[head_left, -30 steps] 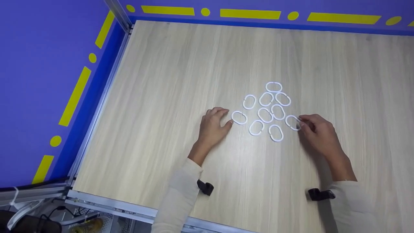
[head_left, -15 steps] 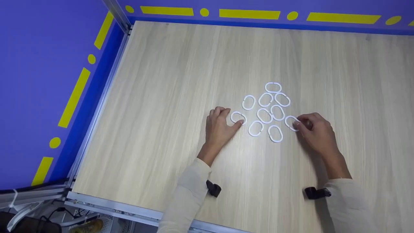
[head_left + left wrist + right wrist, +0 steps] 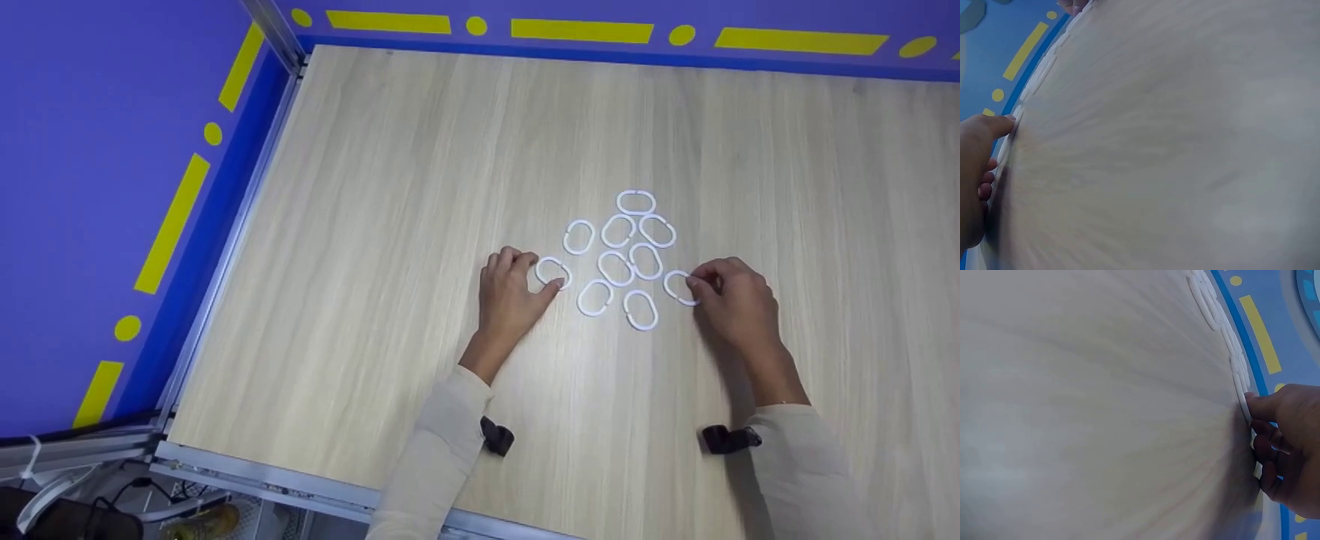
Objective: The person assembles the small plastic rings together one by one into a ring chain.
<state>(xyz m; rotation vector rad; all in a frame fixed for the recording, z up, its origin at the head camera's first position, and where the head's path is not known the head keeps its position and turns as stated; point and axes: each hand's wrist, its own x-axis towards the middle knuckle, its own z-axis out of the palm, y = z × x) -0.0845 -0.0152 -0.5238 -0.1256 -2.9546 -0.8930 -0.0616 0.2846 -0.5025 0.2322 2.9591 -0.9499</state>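
Several white oval split rings, like plastic shower curtain rings, lie flat on the wooden table (image 3: 375, 225) in a loose cluster. My left hand (image 3: 511, 296) holds the leftmost oval ring (image 3: 541, 262), thumb on its near right end and index finger at its left end. At the opposite side, my right hand (image 3: 739, 304) pinches the rightmost oval ring (image 3: 675, 298) by its right end between thumb and index finger. In the left wrist view the left thumb (image 3: 1002, 125) touches a ring's edge. The right wrist view has the right thumb (image 3: 1261, 405) against a ring seen edge-on.
Between the hands lie more rings, among them a nearest ring (image 3: 628, 319) and a farthest ring (image 3: 636, 213). Blue panels (image 3: 112, 187) with yellow marks border the table's left and back. A metal rail (image 3: 262, 480) runs along the front edge.
My left hand has moved right and its thumb has come onto the leftmost ring. The right hand has stayed at the rightmost ring, shifting slightly. The other rings lie as before.
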